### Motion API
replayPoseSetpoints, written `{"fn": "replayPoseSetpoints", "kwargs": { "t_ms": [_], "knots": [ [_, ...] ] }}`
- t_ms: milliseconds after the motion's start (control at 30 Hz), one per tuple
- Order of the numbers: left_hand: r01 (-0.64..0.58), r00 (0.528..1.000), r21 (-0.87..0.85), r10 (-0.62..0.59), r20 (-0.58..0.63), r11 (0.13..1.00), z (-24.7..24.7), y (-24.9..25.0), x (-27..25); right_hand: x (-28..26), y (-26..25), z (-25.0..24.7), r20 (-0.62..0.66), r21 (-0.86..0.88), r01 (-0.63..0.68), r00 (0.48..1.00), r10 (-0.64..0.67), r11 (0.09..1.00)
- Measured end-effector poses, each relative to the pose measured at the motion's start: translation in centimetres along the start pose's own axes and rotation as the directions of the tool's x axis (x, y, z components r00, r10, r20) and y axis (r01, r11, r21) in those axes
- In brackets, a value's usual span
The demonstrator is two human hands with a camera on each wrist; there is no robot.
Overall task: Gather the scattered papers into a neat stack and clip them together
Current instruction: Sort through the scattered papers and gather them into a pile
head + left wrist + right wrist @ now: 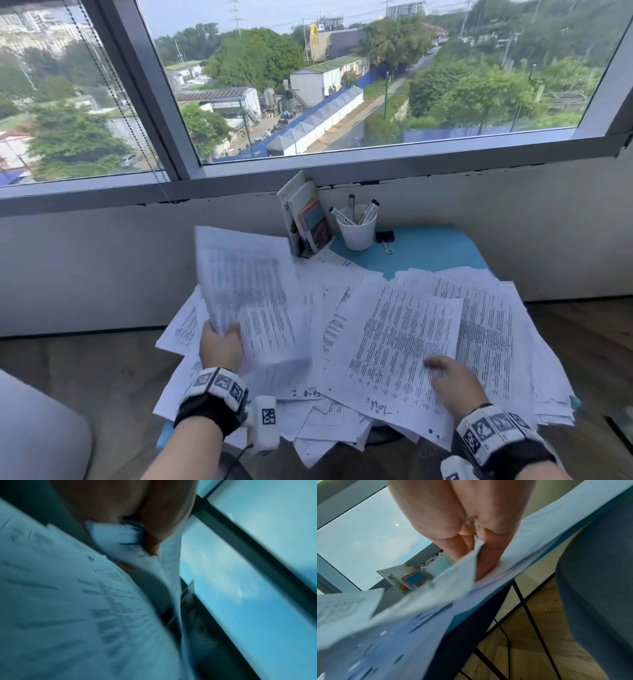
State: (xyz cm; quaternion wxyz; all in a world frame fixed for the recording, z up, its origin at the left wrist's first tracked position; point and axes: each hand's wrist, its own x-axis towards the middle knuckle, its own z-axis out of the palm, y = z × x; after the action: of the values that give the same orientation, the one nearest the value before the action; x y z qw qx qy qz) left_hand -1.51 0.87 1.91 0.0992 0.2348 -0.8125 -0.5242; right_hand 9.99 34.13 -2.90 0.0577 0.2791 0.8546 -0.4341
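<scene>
A bunch of sheets (246, 281) is gripped at its near lower corner by the left hand (221, 346), fingers and thumb curled round the edge; the sheets are held raised above the worktop (428, 246), their long axis running up and away from the hand toward the window (342, 85), the printed face turned to the right. In the left wrist view the pinch on the paper corner is seen, though blurred. The loose papers (404, 346) are spread in overlapping layers across the worktop, angled in many directions, some hanging over its near edge. The right hand (452, 380) is laid on them at the near right, fingers extended and pressed on the top sheet, whose long axis is tilted away and slightly rightward; nothing is grasped by it. A black clip (385, 237) lies on the bare blue surface at the back, well apart from both hands, beside a white cup (358, 233) of pens.
</scene>
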Motion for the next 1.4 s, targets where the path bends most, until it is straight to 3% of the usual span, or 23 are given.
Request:
{"fn": "replayPoseSetpoints", "kwargs": {
  "t_ms": [33,100,167,267,367,400,467,533,633,700,733,800,867,1000,1100,1233,1400],
  "knots": [
    [0.023,0.999,-0.136,-0.026,-0.02,0.99,-0.2,0.5,-0.5,-0.1,-0.1,-0.1,0.005,0.006,0.005,1.0,-0.005,1.0],
    [0.085,0.993,-0.286,-0.058,0.1,0.954,0.3,1.3,-2.4,-0.5,-0.7,-0.4,-0.004,0.028,0.034,0.999,-0.034,0.999],
    [0.053,0.957,-0.201,0.007,0.288,0.978,1.4,1.8,-5.1,-1.3,-1.9,-0.6,0.016,0.177,0.069,0.997,-0.073,0.982],
    [-0.102,0.832,0.006,0.082,0.548,0.995,3.9,2.3,-9.9,-2.3,-3.4,-0.7,0.043,0.387,0.1,0.991,-0.126,0.917],
    [-0.156,0.726,0.109,0.039,0.686,0.982,6.5,1.7,-12.8,-2.4,-3.8,-0.5,0.028,0.222,0.172,0.983,-0.183,0.96],
    [-0.188,0.729,0.125,0.053,0.682,0.974,6.9,1.4,-12.7,-1.8,-3.3,-0.4,-0.022,0.191,0.146,0.989,-0.144,0.971],
    [-0.238,0.815,0.17,0.102,0.57,0.956,7.0,0.7,-11.2,-0.9,-2.5,-0.7,-0.079,0.261,0.062,0.996,-0.043,0.963],
    [-0.259,0.884,0.243,0.128,0.449,0.935,6.6,0.2,-9.2,-0.4,-2.2,-0.4,-0.052,0.358,-0.03,0.997,0.052,0.933],
    [-0.382,0.884,0.506,0.146,0.444,0.774,6.7,-1.2,-7.6,-0.4,-2.8,0.5,0.154,0.573,-0.239,0.971,0.183,0.784],
    [-0.408,0.887,0.635,0.122,0.445,0.655,7.0,-2.1,-7.3,0.0,-2.7,1.1,0.206,0.613,-0.294,0.956,0.211,0.733],
    [-0.411,0.885,0.668,0.096,0.455,0.621,7.1,-2.5,-7.3,0.1,-2.6,1.3,0.185,0.567,-0.281,0.96,0.212,0.774],
    [-0.419,0.874,0.712,0.038,0.484,0.563,7.3,-3.3,-7.1,-0.1,-2.4,1.1,0.013,0.478,-0.167,0.983,0.183,0.862],
    [-0.404,0.879,0.747,-0.001,0.476,0.528,7.5,-3.6,-6.9,-0.3,-1.9,0.9,-0.063,0.414,-0.126,0.984,0.166,0.902],
    [-0.304,0.921,0.806,-0.059,0.385,0.508,7.9,-3.2,-6.5,-0.6,-1.3,-0.1,-0.151,0.384,-0.102,0.974,0.171,0.918],
    [-0.274,0.929,0.822,-0.084,0.361,0.499,8.2,-2.7,-6.3,-1.1,-1.1,-0.5,-0.146,0.41,-0.075,0.979,0.146,0.909],
    [-0.323,0.916,0.804,-0.051,0.399,0.499,8.2,-2.1,-5.9,-1.6,-0.9,-0.3,-0.131,0.385,-0.042,0.986,0.1,0.922],
    [-0.464,0.881,0.781,0.121,0.458,0.419,6.8,-2.8,-5.7,-2.6,-2.0,0.0,-0.152,0.324,0.064,0.988,-0.015,0.944]
  ]
}}
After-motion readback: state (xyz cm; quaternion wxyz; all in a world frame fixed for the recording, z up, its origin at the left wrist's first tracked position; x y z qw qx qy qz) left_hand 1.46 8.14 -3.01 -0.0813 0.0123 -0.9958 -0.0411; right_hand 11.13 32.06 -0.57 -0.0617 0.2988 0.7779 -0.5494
